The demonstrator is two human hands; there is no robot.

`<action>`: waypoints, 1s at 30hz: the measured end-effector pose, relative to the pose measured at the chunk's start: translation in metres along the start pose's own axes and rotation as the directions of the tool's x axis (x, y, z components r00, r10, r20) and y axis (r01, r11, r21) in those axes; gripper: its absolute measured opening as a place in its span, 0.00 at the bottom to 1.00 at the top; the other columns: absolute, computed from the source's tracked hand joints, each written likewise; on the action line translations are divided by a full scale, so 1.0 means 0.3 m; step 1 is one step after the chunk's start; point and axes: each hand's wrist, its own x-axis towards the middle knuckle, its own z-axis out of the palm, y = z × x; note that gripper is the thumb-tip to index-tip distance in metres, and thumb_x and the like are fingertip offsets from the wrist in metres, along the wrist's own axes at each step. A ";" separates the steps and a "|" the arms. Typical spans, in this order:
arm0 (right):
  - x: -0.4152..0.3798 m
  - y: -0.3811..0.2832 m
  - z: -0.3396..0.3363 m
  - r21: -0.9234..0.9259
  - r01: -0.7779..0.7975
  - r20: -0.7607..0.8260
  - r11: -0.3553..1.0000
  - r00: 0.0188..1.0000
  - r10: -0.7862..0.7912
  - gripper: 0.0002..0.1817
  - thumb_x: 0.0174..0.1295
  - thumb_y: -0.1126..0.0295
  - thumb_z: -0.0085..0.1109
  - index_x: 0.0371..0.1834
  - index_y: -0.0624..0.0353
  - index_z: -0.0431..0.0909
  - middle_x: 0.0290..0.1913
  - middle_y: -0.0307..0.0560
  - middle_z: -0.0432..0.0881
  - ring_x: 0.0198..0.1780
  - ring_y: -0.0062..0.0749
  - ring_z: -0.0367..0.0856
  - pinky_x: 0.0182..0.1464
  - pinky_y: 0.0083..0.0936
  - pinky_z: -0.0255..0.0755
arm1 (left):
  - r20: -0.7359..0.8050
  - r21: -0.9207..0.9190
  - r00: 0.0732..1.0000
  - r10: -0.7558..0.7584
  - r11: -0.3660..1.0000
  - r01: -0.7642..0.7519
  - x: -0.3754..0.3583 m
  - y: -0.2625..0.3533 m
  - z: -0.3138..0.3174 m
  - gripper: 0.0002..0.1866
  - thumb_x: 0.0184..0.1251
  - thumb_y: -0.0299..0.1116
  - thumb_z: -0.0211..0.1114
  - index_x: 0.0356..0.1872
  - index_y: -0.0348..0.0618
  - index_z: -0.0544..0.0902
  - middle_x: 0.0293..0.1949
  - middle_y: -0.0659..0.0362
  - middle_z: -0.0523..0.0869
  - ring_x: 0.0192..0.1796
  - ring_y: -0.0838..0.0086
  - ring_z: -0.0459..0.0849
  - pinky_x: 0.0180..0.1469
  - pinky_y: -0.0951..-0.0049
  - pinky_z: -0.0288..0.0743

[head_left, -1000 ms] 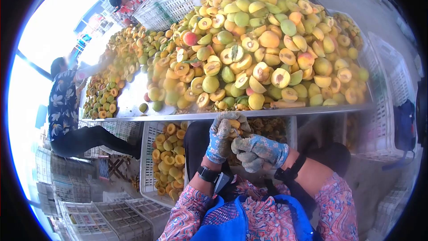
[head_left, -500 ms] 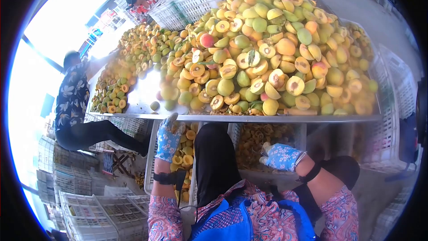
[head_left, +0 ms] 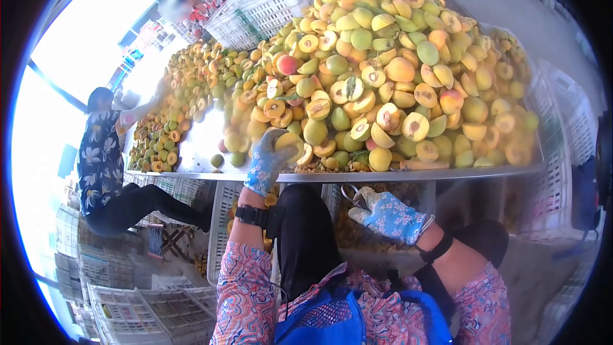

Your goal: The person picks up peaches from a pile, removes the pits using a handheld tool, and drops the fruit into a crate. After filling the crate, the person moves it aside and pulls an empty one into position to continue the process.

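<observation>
My left hand [head_left: 263, 161], in a blue flowered glove with grey fingertips, is closed around a yellow peach [head_left: 290, 147] at the front edge of the metal table [head_left: 383, 174]. The heap of whole and halved peaches [head_left: 383, 76] lies just beyond it, with stones showing in many halves. My right hand [head_left: 391, 213], gloved alike, is below the table edge over a crate of peach scraps [head_left: 408, 193]. It grips a small metal tool with a looped end [head_left: 350, 194]; the rest of the tool is hidden by the fingers.
Peach halves fill a white crate [head_left: 220, 217] below my left hand. A pale wooden stick [head_left: 424, 165] lies along the table's front edge. At the left, a co-worker [head_left: 102, 153] reaches over the table; another person [head_left: 198, 9] is behind stacked crates [head_left: 262, 16].
My left hand has moved up and right from the table edge and taken hold of a peach. My right hand has moved slightly left and up, and the looped tool now shows.
</observation>
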 end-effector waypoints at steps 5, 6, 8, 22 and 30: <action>0.028 -0.079 0.043 0.140 0.167 -0.250 0.976 0.960 -0.129 0.21 0.63 0.56 0.59 0.47 0.64 0.74 0.36 0.60 0.83 0.42 0.56 0.82 0.45 0.45 0.74 | 0.074 -0.478 0.995 -0.067 0.873 0.095 -0.213 0.050 0.134 0.22 0.59 0.33 0.70 0.53 0.38 0.77 0.46 0.55 0.82 0.48 0.70 0.83 0.53 0.67 0.80; 0.036 -0.081 0.053 0.109 0.231 -0.307 0.967 0.933 -0.188 0.21 0.63 0.55 0.59 0.46 0.63 0.74 0.35 0.59 0.83 0.41 0.55 0.82 0.44 0.45 0.74 | 0.084 -0.600 0.992 -0.098 0.790 0.129 -0.245 0.067 0.175 0.21 0.63 0.36 0.68 0.53 0.38 0.77 0.46 0.55 0.82 0.47 0.70 0.83 0.53 0.67 0.80; 0.051 -0.069 0.086 0.108 0.271 -0.359 0.956 0.908 -0.217 0.21 0.62 0.55 0.59 0.45 0.64 0.73 0.32 0.57 0.83 0.37 0.55 0.82 0.39 0.46 0.74 | 0.068 -0.552 0.995 -0.066 0.829 0.093 -0.297 0.107 0.242 0.22 0.72 0.48 0.56 0.52 0.38 0.77 0.44 0.55 0.82 0.46 0.70 0.83 0.50 0.67 0.80; 0.005 -0.039 0.105 -0.239 0.133 -0.292 0.962 0.935 -0.201 0.25 0.64 0.52 0.54 0.44 0.69 0.74 0.23 0.62 0.80 0.27 0.53 0.82 0.28 0.45 0.74 | 0.069 -0.767 0.981 -0.180 0.620 0.167 -0.339 0.127 0.377 0.16 0.71 0.42 0.58 0.49 0.39 0.77 0.44 0.50 0.83 0.46 0.59 0.84 0.47 0.59 0.82; -0.010 -0.122 0.031 0.550 -0.297 0.167 0.781 0.955 0.245 0.23 0.64 0.64 0.56 0.55 0.72 0.68 0.36 0.66 0.82 0.38 0.62 0.80 0.40 0.47 0.74 | -0.074 -0.758 0.993 -0.090 0.653 0.003 -0.363 0.119 0.418 0.14 0.73 0.37 0.57 0.49 0.37 0.78 0.46 0.52 0.84 0.44 0.66 0.84 0.45 0.66 0.82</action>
